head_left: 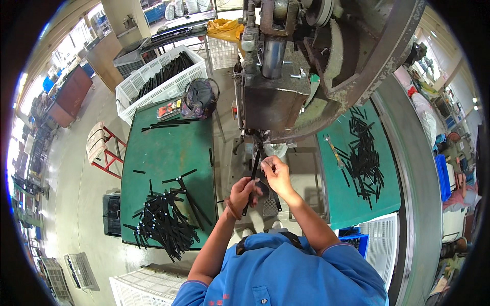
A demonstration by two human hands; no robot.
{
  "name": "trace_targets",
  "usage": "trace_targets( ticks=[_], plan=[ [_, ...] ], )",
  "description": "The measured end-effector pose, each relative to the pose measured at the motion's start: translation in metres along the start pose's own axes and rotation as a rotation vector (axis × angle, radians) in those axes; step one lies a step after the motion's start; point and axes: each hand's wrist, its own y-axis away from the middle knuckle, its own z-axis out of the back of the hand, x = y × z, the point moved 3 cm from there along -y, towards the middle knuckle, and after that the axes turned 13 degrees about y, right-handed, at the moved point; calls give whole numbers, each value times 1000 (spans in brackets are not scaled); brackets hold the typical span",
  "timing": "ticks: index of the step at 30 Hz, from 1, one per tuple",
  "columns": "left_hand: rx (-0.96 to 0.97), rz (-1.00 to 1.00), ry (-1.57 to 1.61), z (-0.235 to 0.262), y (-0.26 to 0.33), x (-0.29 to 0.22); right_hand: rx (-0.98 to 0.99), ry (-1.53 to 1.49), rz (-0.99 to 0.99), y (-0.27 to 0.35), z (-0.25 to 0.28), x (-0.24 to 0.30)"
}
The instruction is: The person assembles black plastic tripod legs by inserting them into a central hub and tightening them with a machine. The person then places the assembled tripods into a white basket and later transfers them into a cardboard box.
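Note:
A long, thin black metal strip slopes up from my left hand to the underside of a heavy press. The left fingers are wrapped around the strip's lower part. My right hand is closed in a pinch beside the strip's upper part, just below the press head; whatever is between its fingertips is too small to make out. A pile of black strips lies on the green table to my left. Shorter black pieces are heaped on the green table to my right.
The left green table also carries a dark patterned bag. Behind it, a white crate holds more black strips. A wrench lies on the right table. Below that table are a blue bin and a white crate. A red-framed stool stands left.

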Motion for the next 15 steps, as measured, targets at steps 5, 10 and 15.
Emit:
trace_targets(
  ticks=[5, 10, 15],
  plan=[
    [1, 18, -39, -2, -2, -9, -35, -24, -62, 7, -7, -8],
    [-7, 57, -41, -3, 6, -14, -26, -162, -133, 16, -12, -18],
    [-14, 52, -25, -2, 2, -13, -38, -145, -142, 11, -11, -19]
  ],
)
